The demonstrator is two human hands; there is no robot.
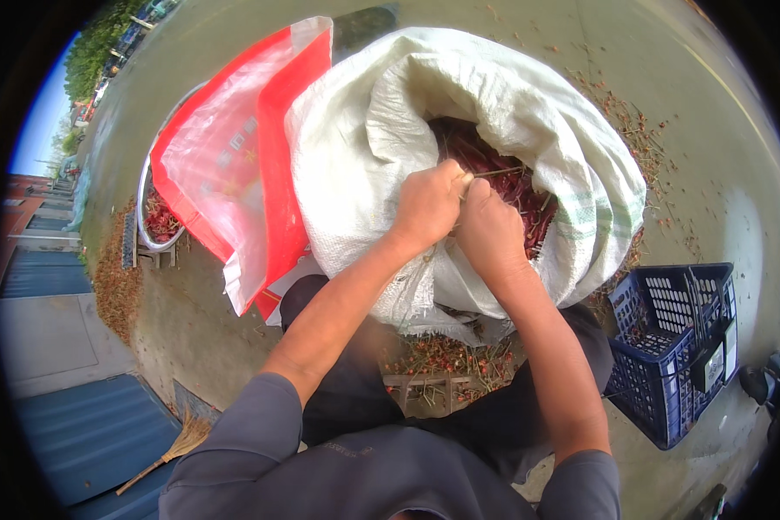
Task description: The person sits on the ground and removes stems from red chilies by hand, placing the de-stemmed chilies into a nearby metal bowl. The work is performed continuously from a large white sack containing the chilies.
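Observation:
A large white woven sack [357,110] stands open between my knees, its rim rolled outward. Dried red chili peppers [517,185], several with stems, lie inside. Over the near side of its mouth, my left hand [431,200] and my right hand [491,227] meet, fingers curled and thumbs close together. Both pinch thin pepper stems [499,172]; one stem sticks out to the right over the peppers. What else lies between the fingers is hidden. A red and clear plastic bag [224,156] leans against the sack's left side.
A round basin [144,224] with red peppers is partly under the plastic bag. At right stands a blue plastic crate [650,390] with a dark device hung on it. Stems and pepper scraps [468,357] litter the concrete. A straw broom [185,439] lies at lower left.

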